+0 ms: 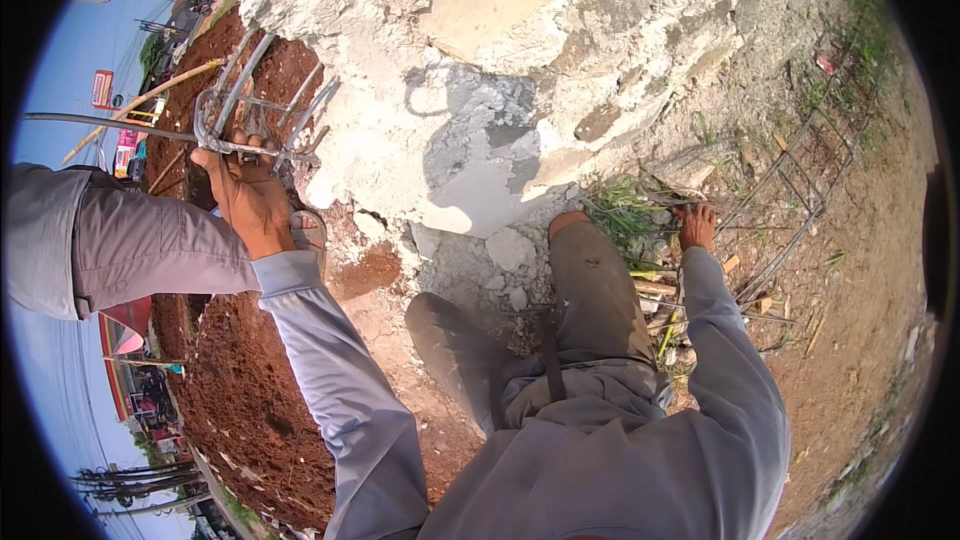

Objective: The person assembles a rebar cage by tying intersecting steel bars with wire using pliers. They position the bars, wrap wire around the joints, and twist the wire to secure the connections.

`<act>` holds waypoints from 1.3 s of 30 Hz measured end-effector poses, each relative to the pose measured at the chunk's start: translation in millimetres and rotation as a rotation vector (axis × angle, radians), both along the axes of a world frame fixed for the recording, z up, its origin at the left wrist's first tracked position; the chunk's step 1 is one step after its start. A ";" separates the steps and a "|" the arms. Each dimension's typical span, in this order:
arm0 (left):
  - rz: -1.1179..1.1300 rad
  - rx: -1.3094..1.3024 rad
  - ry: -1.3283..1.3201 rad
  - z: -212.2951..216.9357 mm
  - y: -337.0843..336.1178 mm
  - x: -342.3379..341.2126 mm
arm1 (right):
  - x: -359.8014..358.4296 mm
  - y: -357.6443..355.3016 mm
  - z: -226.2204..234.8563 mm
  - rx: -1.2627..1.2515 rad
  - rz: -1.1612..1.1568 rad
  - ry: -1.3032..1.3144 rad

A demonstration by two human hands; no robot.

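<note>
The steel rebar cage [262, 110] is gripped in the closed left hand [250, 202] above the red-earth trench [240, 380]. The right hand [697, 227] is spread on loose rods [790, 230]. Judged: positioning is under way; steady lowering is needed next.

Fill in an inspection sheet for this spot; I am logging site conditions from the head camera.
Surface: bare red-brown soil beside a broken pale concrete block; dry dirt ground on the right.
Job's things: a rebar cage of grey steel bars at the soil edge; another rebar frame lying flat on the dirt.
Clutter: concrete rubble, grass tufts, wood scraps.
Hands: left hand grips a bar of the rebar cage; right hand reaches down among grass and bars, its hold unclear.
Cables: overhead lines at the lower left.
Surroundings: a second person's grey sleeve at left; street beyond.
</note>
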State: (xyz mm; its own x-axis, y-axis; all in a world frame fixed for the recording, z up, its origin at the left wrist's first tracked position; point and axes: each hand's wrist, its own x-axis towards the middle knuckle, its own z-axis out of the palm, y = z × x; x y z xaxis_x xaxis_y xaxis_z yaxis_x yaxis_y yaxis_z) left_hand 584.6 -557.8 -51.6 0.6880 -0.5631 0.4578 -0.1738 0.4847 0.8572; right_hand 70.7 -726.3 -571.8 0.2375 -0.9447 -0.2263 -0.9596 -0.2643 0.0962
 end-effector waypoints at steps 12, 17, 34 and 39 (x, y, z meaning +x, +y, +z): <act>0.120 -0.020 0.002 2.4 -0.2 -21.3 | -9.5 -28.6 30.6 0.144 0.307 -0.111; 0.102 -0.026 -0.013 8.0 -6.9 -30.0 | -47.0 -47.2 118.0 0.128 0.522 0.034; 0.142 -0.045 0.039 -2.7 -5.7 -13.0 | -92.4 10.6 329.5 -0.051 0.044 -0.248; 0.060 -0.031 0.006 4.1 -6.7 -14.4 | -81.7 -1.1 355.7 0.161 0.088 0.025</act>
